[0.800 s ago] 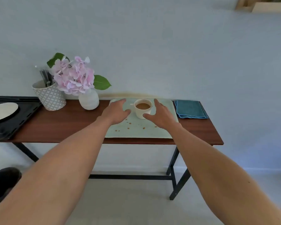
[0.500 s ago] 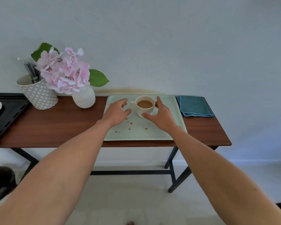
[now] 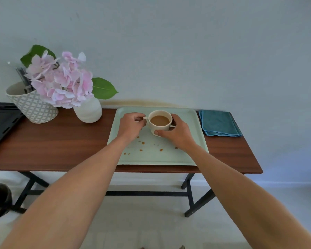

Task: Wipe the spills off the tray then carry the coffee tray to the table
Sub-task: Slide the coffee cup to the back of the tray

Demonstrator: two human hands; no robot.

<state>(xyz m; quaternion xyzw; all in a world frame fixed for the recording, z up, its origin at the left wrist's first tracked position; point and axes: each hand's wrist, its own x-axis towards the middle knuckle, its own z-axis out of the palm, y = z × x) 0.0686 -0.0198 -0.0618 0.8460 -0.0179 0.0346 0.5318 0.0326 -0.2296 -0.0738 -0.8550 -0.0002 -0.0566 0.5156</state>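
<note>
The pale green tray (image 3: 190, 141) lies flat on the wooden table (image 3: 61, 144), long axis running left to right, parallel to the wall. Brown spills (image 3: 142, 146) dot its near half. The coffee cup (image 3: 160, 122) stands upright at the tray's far centre, handle pointing left. The left hand (image 3: 131, 125) appears to pinch that handle; the right hand (image 3: 176, 134) wraps the cup's right side. A folded blue cloth (image 3: 220, 125) lies just beside the tray's right edge.

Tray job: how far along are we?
Nothing is finished: brown spills dot the pale green tray, and the teal cloth lies folded beside it. In hand: left hand at the coffee cup handle, right hand around its body. Left: wiping, then carrying.
</note>
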